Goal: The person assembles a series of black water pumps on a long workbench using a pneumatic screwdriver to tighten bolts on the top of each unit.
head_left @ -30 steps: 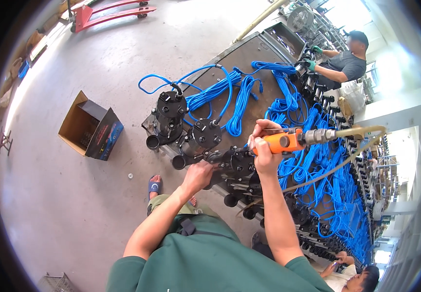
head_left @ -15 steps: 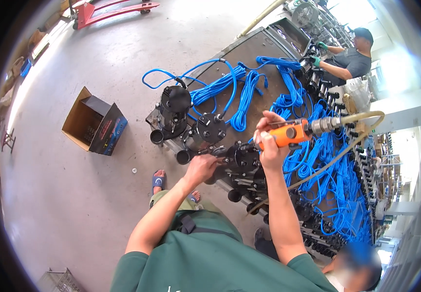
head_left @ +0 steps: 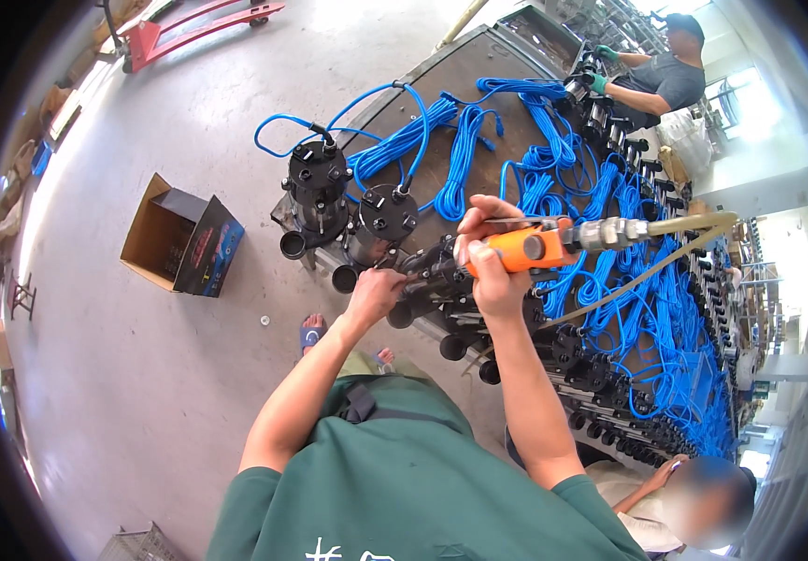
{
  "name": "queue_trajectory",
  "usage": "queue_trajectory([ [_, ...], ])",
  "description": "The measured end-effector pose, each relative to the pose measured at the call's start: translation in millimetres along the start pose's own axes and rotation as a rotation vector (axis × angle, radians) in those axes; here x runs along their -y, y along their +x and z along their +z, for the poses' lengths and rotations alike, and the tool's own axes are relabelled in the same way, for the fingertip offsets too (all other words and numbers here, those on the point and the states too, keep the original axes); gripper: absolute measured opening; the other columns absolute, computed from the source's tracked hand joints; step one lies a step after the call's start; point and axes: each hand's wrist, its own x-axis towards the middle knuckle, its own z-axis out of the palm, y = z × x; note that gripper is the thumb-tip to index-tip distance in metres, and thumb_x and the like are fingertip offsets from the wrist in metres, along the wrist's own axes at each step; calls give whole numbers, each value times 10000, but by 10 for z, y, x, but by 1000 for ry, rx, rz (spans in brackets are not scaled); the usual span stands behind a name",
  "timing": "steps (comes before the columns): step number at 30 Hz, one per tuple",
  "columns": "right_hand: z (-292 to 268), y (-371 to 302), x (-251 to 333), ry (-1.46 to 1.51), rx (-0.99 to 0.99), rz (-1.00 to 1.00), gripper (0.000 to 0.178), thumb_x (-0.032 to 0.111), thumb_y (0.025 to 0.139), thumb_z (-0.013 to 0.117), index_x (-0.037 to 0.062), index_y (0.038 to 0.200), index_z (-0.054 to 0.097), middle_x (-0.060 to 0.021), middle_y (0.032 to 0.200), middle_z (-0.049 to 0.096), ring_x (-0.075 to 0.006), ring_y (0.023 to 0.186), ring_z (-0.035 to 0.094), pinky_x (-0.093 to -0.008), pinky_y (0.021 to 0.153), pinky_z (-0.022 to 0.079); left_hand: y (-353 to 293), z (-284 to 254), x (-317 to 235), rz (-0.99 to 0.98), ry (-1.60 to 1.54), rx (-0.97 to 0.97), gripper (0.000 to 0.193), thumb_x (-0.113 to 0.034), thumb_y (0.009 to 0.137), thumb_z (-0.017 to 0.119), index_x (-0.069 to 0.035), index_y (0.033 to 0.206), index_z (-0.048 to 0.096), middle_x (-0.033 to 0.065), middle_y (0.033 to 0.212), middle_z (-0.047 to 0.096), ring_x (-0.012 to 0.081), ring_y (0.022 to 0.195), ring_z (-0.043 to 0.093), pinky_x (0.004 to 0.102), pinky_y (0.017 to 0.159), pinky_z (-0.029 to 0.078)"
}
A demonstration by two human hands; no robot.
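My right hand (head_left: 497,280) is wrapped round an orange air-powered driver (head_left: 521,249), whose metal fitting and pale hose lead off to the right. The tool's front end points left, toward a black pump (head_left: 436,265) at the table edge. Beside that pump's left side, my left hand (head_left: 375,295) has its fingers pinched together; what they hold is too small to tell. Just beyond the left hand stands another upright black pump (head_left: 387,217) with a blue cable. Farther left is a third black pump (head_left: 318,179), its blue cable (head_left: 278,118) looping out over the edge.
Coiled blue cables (head_left: 460,168) cover much of the dark table (head_left: 404,93). More black pumps (head_left: 591,374) line its near side. An open cardboard box (head_left: 184,238) sits on the floor, left. A person with green gloves (head_left: 665,79) works far right; another person (head_left: 647,505) is lower right.
The view has shifted slightly. My right hand and the driver have moved a little left and nearer the pump. My left hand stays pinched beside the pump, a little farther left and up.
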Motion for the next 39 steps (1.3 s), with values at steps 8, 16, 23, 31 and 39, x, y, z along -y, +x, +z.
queue_trajectory([
  [8, -58, -131, -293, -57, 17, -28, 360, -58, 840, 558, -25, 1198, 565, -91, 947, 632, -87, 685, 578, -230, 620, 504, -128, 114, 35, 72, 7, -83, 167, -58, 804, 678, -26, 959, 732, 164, 848, 692, 360, 777, 679, 424, 676, 551],
  [16, -138, -168, -550, -150, 110, -24, 345, -58, 829, 585, -24, 1172, 565, -76, 948, 621, -83, 716, 588, -223, 633, 502, -177, 248, 74, 51, 51, -134, 180, -54, 798, 675, -39, 970, 726, 155, 842, 684, 360, 796, 670, 437, 712, 546],
  [23, -76, -71, -295, -118, 100, -6, 413, 12, 833, 544, -35, 1243, 550, -113, 988, 618, -114, 674, 568, -262, 624, 495, -149, 231, 52, 60, 15, -151, 160, -56, 809, 680, -27, 959, 726, 157, 842, 687, 361, 781, 673, 430, 706, 547],
  [31, -95, -78, -372, -143, 103, 4, 279, -37, 778, 621, -33, 1056, 639, -55, 853, 637, -96, 728, 613, -240, 645, 501, -166, 201, -34, 79, 45, -190, 167, -47, 788, 669, -35, 942, 732, 152, 823, 688, 356, 751, 672, 439, 682, 550],
  [39, -158, 11, -424, -174, 122, -44, 287, -40, 726, 623, -40, 1009, 671, -54, 774, 664, -85, 660, 613, -244, 625, 501, -128, 268, -45, 77, 15, -177, 136, -38, 800, 681, -12, 926, 725, 162, 823, 683, 357, 746, 669, 419, 667, 541],
])
